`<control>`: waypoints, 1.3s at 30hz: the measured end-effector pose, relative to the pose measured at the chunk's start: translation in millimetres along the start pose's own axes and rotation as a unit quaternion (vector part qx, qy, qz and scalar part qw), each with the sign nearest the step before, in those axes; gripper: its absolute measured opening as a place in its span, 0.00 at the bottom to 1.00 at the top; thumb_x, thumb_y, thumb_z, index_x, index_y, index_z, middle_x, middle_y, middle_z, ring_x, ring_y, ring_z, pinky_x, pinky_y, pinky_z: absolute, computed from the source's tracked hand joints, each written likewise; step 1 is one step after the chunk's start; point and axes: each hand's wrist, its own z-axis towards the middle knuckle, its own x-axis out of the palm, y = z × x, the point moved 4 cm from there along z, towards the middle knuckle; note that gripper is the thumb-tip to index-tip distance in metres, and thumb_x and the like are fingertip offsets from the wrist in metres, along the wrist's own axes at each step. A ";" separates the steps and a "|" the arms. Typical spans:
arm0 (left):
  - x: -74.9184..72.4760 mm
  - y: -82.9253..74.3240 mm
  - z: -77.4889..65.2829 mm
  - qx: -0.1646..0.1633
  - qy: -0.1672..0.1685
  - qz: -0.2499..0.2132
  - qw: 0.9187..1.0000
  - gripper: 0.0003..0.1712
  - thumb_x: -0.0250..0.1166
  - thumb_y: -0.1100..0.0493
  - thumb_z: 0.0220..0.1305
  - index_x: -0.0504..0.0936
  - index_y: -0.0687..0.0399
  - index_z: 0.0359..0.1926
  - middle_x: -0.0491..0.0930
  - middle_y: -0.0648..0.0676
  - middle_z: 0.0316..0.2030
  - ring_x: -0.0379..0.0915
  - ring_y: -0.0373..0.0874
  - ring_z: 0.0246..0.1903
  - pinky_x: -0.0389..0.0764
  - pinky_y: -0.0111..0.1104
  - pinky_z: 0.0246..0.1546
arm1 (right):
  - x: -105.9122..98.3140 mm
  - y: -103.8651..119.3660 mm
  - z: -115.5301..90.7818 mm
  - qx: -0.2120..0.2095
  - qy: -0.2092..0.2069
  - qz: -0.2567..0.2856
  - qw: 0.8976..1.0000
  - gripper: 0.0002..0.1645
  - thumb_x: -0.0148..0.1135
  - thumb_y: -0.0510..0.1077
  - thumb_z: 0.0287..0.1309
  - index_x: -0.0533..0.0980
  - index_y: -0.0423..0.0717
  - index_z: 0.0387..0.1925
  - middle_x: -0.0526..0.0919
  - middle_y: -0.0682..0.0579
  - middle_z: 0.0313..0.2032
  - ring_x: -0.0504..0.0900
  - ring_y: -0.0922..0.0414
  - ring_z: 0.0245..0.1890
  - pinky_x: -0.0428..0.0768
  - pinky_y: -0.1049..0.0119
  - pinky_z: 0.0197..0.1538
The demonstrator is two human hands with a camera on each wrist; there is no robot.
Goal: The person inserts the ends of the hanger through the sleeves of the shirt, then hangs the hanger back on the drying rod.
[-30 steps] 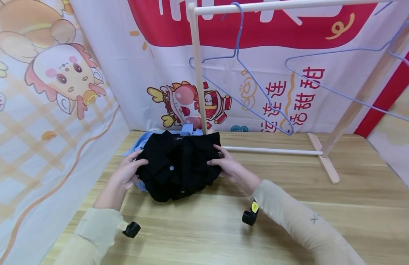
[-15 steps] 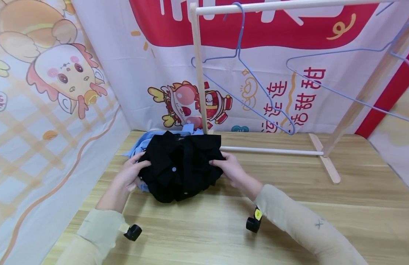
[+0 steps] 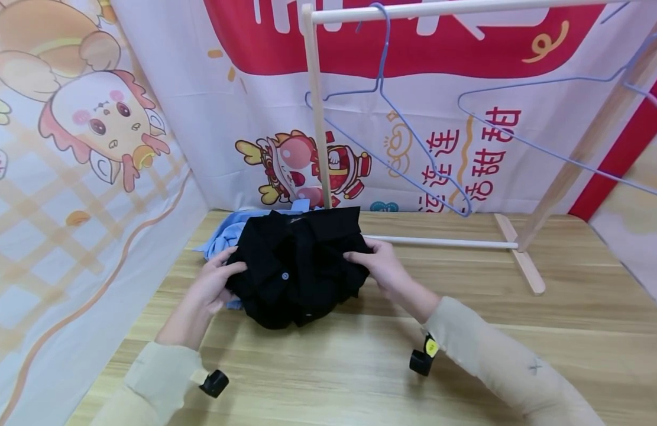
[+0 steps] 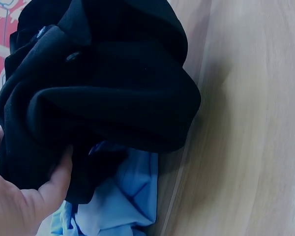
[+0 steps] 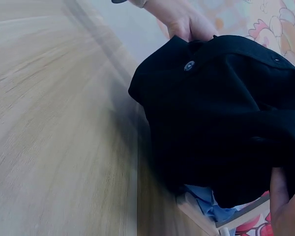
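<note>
A bunched black buttoned garment (image 3: pixel 301 266), likely a shirt, is held between both hands over the left part of the table. My left hand (image 3: pixel 213 281) grips its left side, with the thumb on top of the cloth. The right hand (image 3: pixel 384 263) pinches the opposite side, thumb also on top. Light blue cloth (image 3: pixel 224 234) lies crumpled behind and beneath the black garment, mostly covered by it. From the left wrist view, the blue cloth (image 4: pixel 130 191) shows under the black folds (image 4: pixel 113 93). Small buttons (image 5: pixel 189 65) are visible in the right wrist view.
Behind the garment stands a wooden rack (image 3: pixel 317 118) with a white top rail. One blue hanger (image 3: pixel 381 89) hangs near its left post, another (image 3: pixel 546 151) farther right. A low white bar (image 3: pixel 440 242) joins the rack's base to a wooden foot (image 3: pixel 522 260). Printed cloth walls enclose the table (image 3: pixel 317 373).
Both hands have shifted slightly right with the black garment, the right hand farther. They are a little wider apart, and the garment's upper right flap stands higher.
</note>
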 end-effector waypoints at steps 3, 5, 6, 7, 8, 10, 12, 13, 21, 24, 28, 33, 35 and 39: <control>6.5 0.2 -1.5 0.002 0.007 0.001 1.000 0.18 0.58 0.66 0.71 0.77 0.35 0.49 0.77 0.44 0.47 0.78 0.40 0.42 0.81 0.38 0.40 | -5.2 3.3 -5.3 -0.002 -0.001 0.000 1.000 0.19 0.64 0.32 0.62 0.79 0.28 0.54 0.85 0.47 0.45 0.84 0.61 0.38 0.84 0.68 0.41; 11.1 0.8 -2.4 0.001 0.012 -0.002 1.000 0.18 0.58 0.66 0.70 0.77 0.35 0.49 0.78 0.44 0.46 0.79 0.40 0.41 0.81 0.37 0.40 | -8.7 4.7 -8.5 -0.004 0.001 -0.003 1.000 0.18 0.64 0.33 0.63 0.79 0.28 0.54 0.85 0.48 0.45 0.84 0.61 0.38 0.84 0.68 0.42; 13.2 1.2 -2.8 0.000 0.014 -0.004 1.000 0.18 0.58 0.67 0.70 0.77 0.35 0.49 0.78 0.44 0.46 0.79 0.40 0.41 0.81 0.37 0.40 | -10.5 5.4 -10.3 -0.005 0.003 -0.004 1.000 0.18 0.64 0.33 0.63 0.79 0.28 0.53 0.85 0.48 0.45 0.84 0.61 0.38 0.84 0.68 0.42; 15.5 1.5 -3.2 0.000 0.016 -0.006 1.000 0.18 0.58 0.67 0.70 0.77 0.36 0.50 0.78 0.44 0.46 0.79 0.40 0.41 0.81 0.37 0.40 | -12.4 6.2 -12.0 -0.006 0.004 -0.004 1.000 0.18 0.64 0.33 0.63 0.79 0.28 0.53 0.85 0.48 0.45 0.84 0.61 0.39 0.84 0.68 0.42; 17.8 1.9 -3.6 -0.001 0.018 -0.008 1.000 0.18 0.57 0.67 0.70 0.76 0.36 0.50 0.78 0.43 0.45 0.79 0.40 0.41 0.81 0.37 0.40 | -14.2 7.1 -13.6 -0.007 0.005 -0.005 1.000 0.18 0.64 0.33 0.63 0.80 0.28 0.53 0.85 0.48 0.45 0.84 0.61 0.39 0.84 0.68 0.42; 22.3 2.8 -4.3 -0.003 0.022 -0.016 1.000 0.18 0.56 0.67 0.70 0.76 0.37 0.50 0.79 0.43 0.44 0.80 0.40 0.40 0.81 0.36 0.39 | -18.0 8.7 -16.6 -0.008 0.005 -0.005 1.000 0.16 0.64 0.33 0.63 0.80 0.29 0.52 0.85 0.49 0.44 0.84 0.61 0.38 0.84 0.68 0.42; 26.9 3.5 -5.0 -0.003 0.028 -0.020 0.999 0.18 0.56 0.68 0.70 0.75 0.38 0.50 0.79 0.43 0.44 0.80 0.40 0.40 0.81 0.36 0.39 | -22.1 10.6 -19.6 -0.008 0.004 -0.004 1.000 0.15 0.64 0.33 0.63 0.81 0.31 0.50 0.86 0.50 0.43 0.84 0.61 0.38 0.84 0.68 0.42; 29.5 3.7 -5.4 -0.003 0.030 -0.021 0.999 0.18 0.56 0.68 0.70 0.75 0.39 0.51 0.79 0.44 0.45 0.80 0.40 0.40 0.82 0.36 0.39 | -24.2 11.3 -20.9 -0.008 0.003 -0.004 1.000 0.14 0.64 0.33 0.63 0.82 0.32 0.49 0.86 0.50 0.43 0.84 0.61 0.38 0.84 0.68 0.42; 49.0 6.9 -6.6 -0.005 0.054 -0.012 0.998 0.21 0.57 0.68 0.70 0.71 0.46 0.59 0.75 0.49 0.53 0.77 0.42 0.47 0.81 0.36 0.46 | -41.3 15.0 -29.8 -0.014 0.004 -0.009 1.000 0.08 0.64 0.33 0.63 0.84 0.38 0.44 0.86 0.52 0.41 0.84 0.62 0.38 0.84 0.69 0.41; 56.3 9.4 -5.5 -0.004 0.063 -0.009 0.998 0.24 0.56 0.69 0.69 0.69 0.51 0.64 0.72 0.53 0.58 0.76 0.43 0.49 0.81 0.35 0.48 | -47.0 16.1 -34.2 -0.015 0.002 -0.010 1.000 0.08 0.64 0.33 0.64 0.84 0.37 0.43 0.86 0.52 0.40 0.84 0.62 0.37 0.84 0.68 0.41; 64.5 12.5 -4.0 -0.007 0.073 -0.008 0.997 0.36 0.54 0.69 0.70 0.57 0.56 0.76 0.63 0.60 0.69 0.72 0.46 0.57 0.79 0.33 0.51 | -53.9 16.9 -39.8 -0.011 -0.002 -0.008 1.000 0.07 0.64 0.33 0.64 0.84 0.40 0.42 0.86 0.53 0.40 0.84 0.62 0.37 0.84 0.69 0.41; 75.2 15.2 -1.6 -0.009 0.082 -0.018 0.996 0.40 0.54 0.70 0.69 0.51 0.58 0.78 0.58 0.63 0.73 0.69 0.47 0.60 0.79 0.32 0.52 | -63.8 18.3 -46.9 -0.008 -0.006 -0.007 1.000 0.08 0.64 0.33 0.64 0.84 0.41 0.43 0.86 0.54 0.41 0.84 0.62 0.39 0.83 0.69 0.43; 79.4 17.0 -0.5 -0.009 0.086 -0.018 0.996 0.39 0.54 0.70 0.69 0.53 0.59 0.78 0.59 0.63 0.73 0.71 0.47 0.58 0.79 0.33 0.52 | -67.6 18.9 -49.9 -0.010 -0.004 -0.005 1.000 0.10 0.63 0.32 0.64 0.83 0.40 0.46 0.86 0.54 0.42 0.84 0.62 0.40 0.83 0.68 0.44; 87.5 21.8 1.6 -0.016 0.088 -0.010 0.996 0.40 0.55 0.69 0.69 0.53 0.58 0.78 0.60 0.64 0.72 0.72 0.48 0.58 0.79 0.33 0.51 | -75.5 18.5 -55.9 -0.007 -0.007 -0.004 1.000 0.16 0.63 0.31 0.64 0.79 0.37 0.53 0.85 0.54 0.45 0.84 0.61 0.43 0.84 0.67 0.44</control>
